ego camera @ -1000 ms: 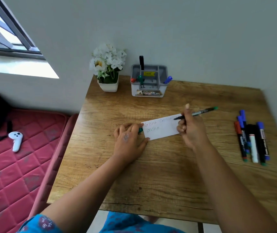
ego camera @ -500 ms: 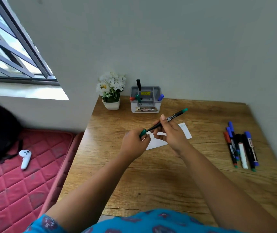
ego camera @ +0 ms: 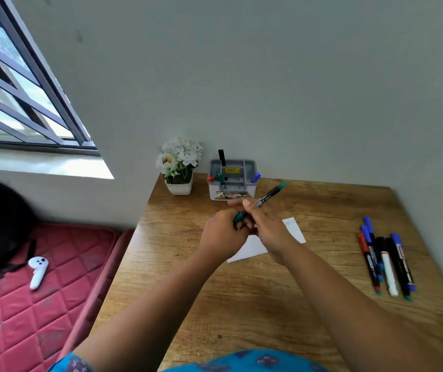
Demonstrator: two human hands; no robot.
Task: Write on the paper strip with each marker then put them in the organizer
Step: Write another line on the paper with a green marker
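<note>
While both hands are raised above the tabletop [ego camera: 295, 304], the green marker [ego camera: 267, 196] is held between them, tilted with its tail end pointing up and away toward the organizer [ego camera: 232, 178]. The right hand [ego camera: 264, 229] is closed around the middle of the barrel, thumb on top. The left hand [ego camera: 221, 233] is closed around the green cap [ego camera: 239, 217] at the lower end; whether the cap is fully seated cannot be determined from this view.

Handling characteristics, as judged: the marker is light, rigid and smooth-skinned. A slim plastic barrel can roll between the fingers, so grip it at mid-barrel, as shown, not at the ends. The cap is probably a friction fit; press it on along the barrel axis, not at an angle.

The paper strip [ego camera: 295, 229] lies flat on the tabletop below the hands, partly hidden, with writing visible near its far end. It is thin and will slide if brushed.

The organizer stands at the far edge beside a flower pot [ego camera: 179, 187] and already contains a black, a red, a green and a blue marker. The probable next step is to stand the capped marker in an open compartment.

Six more markers [ego camera: 385, 261] lie side by side at the right, well apart from the hands.
</note>
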